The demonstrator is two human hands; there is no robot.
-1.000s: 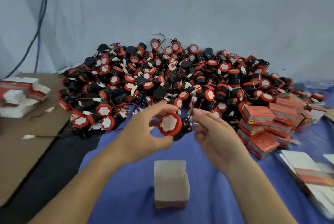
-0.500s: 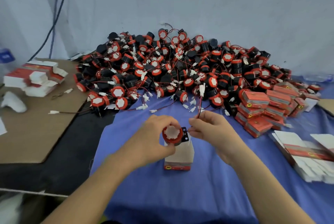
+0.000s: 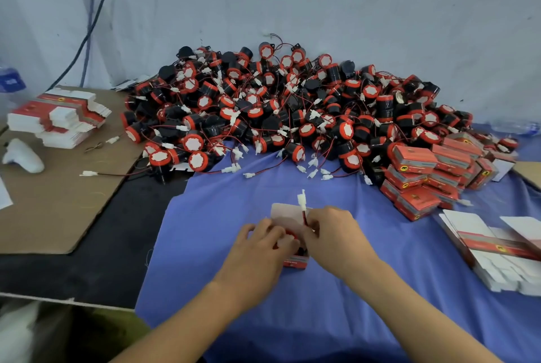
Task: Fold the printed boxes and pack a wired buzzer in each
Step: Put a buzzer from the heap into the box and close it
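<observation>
Head view: both hands on unreadable printed box (image 3: pixel 296 260)

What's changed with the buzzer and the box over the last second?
The buzzer, held up in the air before, has gone down into the open box; only a bit of red shows between the hands. The left hand now presses at the box; the right hand still pinches the wire, with the white connector sticking up. The buzzer pile and packed boxes look unchanged.

A small packing workshop: a heap of wired buzzers (image 3: pixel 292 116), filled boxes (image 3: pixel 424 175) and flat cartons (image 3: pixel 58 116).
</observation>
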